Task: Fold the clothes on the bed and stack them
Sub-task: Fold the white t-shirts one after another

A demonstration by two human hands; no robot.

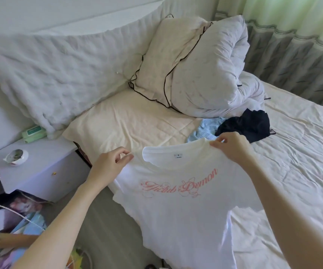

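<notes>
Clearly early on: our left hand point(111, 164) and right hand point(232, 145) each pinch a shoulder of a white T-shirt point(182, 206), held unfolded over the bed point(300, 152). Beyond lie blue point(205, 130) and black garments point(248, 124), crumpled; no stack is visible.

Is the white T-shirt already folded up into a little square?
No, the white T-shirt is spread open, held up by the shoulders between the left hand and the right hand.
</notes>
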